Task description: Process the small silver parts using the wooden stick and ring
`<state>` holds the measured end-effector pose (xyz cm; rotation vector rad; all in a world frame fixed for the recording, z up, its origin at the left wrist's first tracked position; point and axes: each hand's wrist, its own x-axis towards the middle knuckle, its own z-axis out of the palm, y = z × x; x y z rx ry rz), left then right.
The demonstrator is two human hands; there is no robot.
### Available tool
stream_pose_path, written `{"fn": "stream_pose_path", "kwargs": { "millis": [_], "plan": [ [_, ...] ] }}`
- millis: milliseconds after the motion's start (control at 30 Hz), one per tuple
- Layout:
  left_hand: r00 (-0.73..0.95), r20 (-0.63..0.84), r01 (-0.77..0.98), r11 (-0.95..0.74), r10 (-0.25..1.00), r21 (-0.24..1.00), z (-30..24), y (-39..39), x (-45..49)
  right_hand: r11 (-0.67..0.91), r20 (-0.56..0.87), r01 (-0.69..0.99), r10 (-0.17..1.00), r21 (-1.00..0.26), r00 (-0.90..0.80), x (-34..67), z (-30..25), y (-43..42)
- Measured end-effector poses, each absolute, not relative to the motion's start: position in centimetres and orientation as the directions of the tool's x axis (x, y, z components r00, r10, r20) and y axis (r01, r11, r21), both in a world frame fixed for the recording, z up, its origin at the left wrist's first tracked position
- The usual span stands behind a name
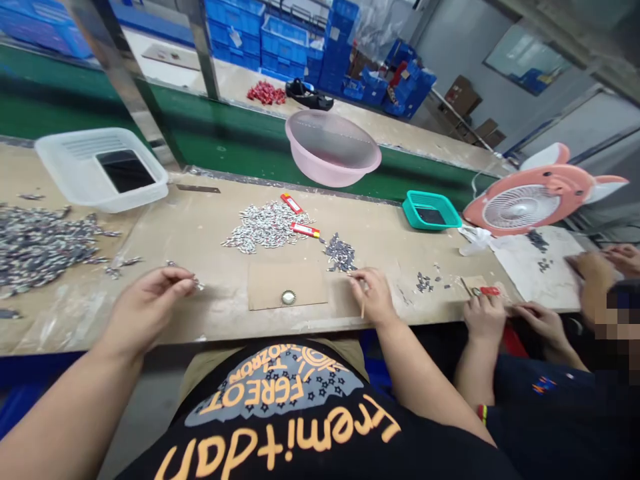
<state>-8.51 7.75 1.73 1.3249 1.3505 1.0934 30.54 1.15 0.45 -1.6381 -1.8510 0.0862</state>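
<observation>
My left hand (150,303) rests near the table's front edge with its fingertips pinched on a small silvery part (199,285). My right hand (373,293) is closed round a thin wooden stick (363,307), close to a small dark heap of metal parts (340,253). Between my hands lies a cardboard piece (285,283) with a round metal disc (289,297) on it. Behind it is a pile of silvery parts (265,227) with two red lighters (305,230) beside it.
A white basket (103,167) stands at the back left, a pink bowl (333,147) behind, a teal tray (431,210) and a pink fan (535,200) to the right. A big heap of parts (40,243) lies left. A co-worker's hands (485,310) work at right.
</observation>
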Motion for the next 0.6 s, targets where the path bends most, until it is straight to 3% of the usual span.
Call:
{"fn": "stream_pose_path", "kwargs": {
  "millis": [100,233,367,600],
  "plan": [
    [0.053,-0.112,-0.002,0.113,0.992,0.994,2.3,7.6,-8.4,0.221,0.465,0.881,0.885,-0.418,-0.001,31.1,-0.1,1.1],
    [0.152,-0.155,-0.162,0.180,0.976,0.970,2.8,5.4,-4.3,0.433,0.491,0.699,0.861,-0.569,-0.133,25.2,2.0,0.6],
    [0.244,-0.092,-0.051,0.108,0.965,0.993,3.6,2.9,-1.3,0.480,0.389,0.487,0.877,-0.730,-0.282,18.7,4.4,0.6],
    [0.311,0.003,0.095,-0.034,0.950,0.995,3.5,1.7,-0.8,0.262,0.189,0.445,0.961,-0.856,-0.201,16.3,4.1,0.7]
  ]
}}
